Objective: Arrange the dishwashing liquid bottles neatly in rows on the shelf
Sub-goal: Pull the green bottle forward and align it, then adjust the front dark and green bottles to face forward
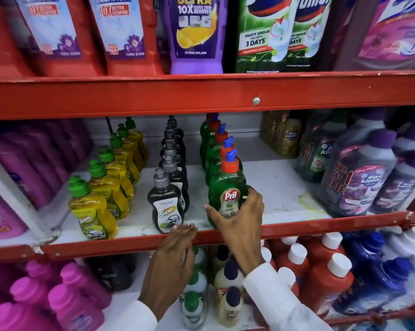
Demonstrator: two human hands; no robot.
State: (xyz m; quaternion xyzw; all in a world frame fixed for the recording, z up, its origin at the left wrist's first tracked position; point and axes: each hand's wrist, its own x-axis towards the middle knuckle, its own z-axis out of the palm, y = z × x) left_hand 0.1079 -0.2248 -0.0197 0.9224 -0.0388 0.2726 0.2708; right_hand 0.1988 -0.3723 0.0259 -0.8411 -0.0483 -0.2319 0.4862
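Three rows of dishwashing bottles run front to back on the middle shelf (285, 187). Yellow bottles with green caps (91, 211) form the left row, black bottles with grey caps (167, 206) the middle row, green Pril bottles with red and blue caps (225, 187) the right row. My right hand (239, 216) wraps the front green Pril bottle, thumb on its left side, fingers on its right. My left hand (175, 254) rests flat on the shelf's red front edge (297, 226), fingertips just below the front black bottle, holding nothing.
Large purple bottles (359, 185) stand at the shelf's right, pink bottles (22, 168) at its left. White shelf floor shows between the green row and the purple bottles. Big refill packs (196, 32) fill the shelf above. Red, blue, pink and small bottles crowd the shelf below.
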